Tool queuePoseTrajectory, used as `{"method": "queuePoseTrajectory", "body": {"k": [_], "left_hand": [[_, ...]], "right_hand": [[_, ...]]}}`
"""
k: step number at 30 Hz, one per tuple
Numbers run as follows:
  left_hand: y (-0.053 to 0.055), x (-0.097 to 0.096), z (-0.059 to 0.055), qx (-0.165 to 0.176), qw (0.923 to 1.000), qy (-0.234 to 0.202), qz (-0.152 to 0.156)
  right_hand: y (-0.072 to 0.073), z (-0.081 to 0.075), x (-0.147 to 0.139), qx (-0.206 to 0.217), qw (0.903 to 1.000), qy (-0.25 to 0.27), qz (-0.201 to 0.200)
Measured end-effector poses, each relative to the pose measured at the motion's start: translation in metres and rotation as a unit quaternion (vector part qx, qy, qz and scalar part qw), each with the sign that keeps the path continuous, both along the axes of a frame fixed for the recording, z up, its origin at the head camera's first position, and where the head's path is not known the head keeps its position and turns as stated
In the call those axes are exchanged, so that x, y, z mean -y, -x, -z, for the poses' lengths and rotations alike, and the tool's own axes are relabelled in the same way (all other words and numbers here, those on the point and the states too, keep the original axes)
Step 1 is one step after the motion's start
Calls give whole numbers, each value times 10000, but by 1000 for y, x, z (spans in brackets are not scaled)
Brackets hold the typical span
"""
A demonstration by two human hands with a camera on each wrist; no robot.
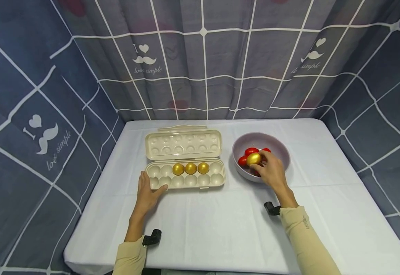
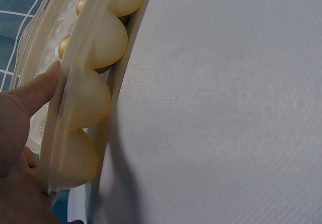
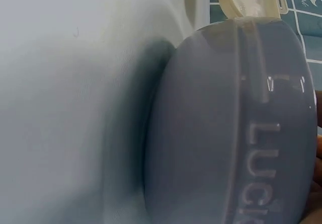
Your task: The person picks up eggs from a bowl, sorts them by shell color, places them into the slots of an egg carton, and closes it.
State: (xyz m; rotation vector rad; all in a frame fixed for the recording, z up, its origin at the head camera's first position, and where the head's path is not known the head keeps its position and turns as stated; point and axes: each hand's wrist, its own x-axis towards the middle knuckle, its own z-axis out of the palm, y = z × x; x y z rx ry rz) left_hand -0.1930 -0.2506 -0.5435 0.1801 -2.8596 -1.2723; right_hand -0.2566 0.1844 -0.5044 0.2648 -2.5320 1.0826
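An open cream egg carton (image 1: 196, 182) lies on the table, its lid (image 1: 183, 145) folded back. Three gold eggs (image 1: 191, 168) sit side by side in its far row. My left hand (image 1: 147, 196) rests on the carton's left end, thumb on the near rim; the left wrist view shows that thumb (image 2: 43, 85) against the edge. Over the mauve bowl (image 1: 282, 152), my right hand (image 1: 271, 170) pinches a gold egg (image 1: 254, 159) between thumb and fingers. Several red eggs (image 1: 251, 151) lie below it in the bowl, partly hidden by the hand.
A white cloth covers the table (image 1: 213, 229). Dark grid-patterned curtains (image 1: 220, 57) stand around its back and sides. In the right wrist view the bowl's outer wall (image 3: 201, 133) with raised letters fills much of the picture.
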Motion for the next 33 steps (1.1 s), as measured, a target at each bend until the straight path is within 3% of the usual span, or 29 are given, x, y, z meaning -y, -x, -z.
{"method": "queuePoseTrajectory", "body": {"k": [7, 11, 19, 25, 33], "left_hand": [[-1, -1, 0, -39, 10000, -5, -19], [-1, -1, 0, 7, 10000, 17, -12], [-1, 0, 0, 7, 10000, 8, -60], [-3, 1, 0, 45, 10000, 7, -88], [-2, 0, 0, -31, 10000, -16, -58]], "right_hand": [[-2, -3, 11, -667, 9963, 544, -72], [-4, -7, 26, -903, 9941, 548, -244], [-8, -10, 64, -859, 9914, 505, -845], [-10, -1, 91, -852, 9882, 61, -1268], [-3, 11, 113, -598, 9896, -509, -1204]]}}
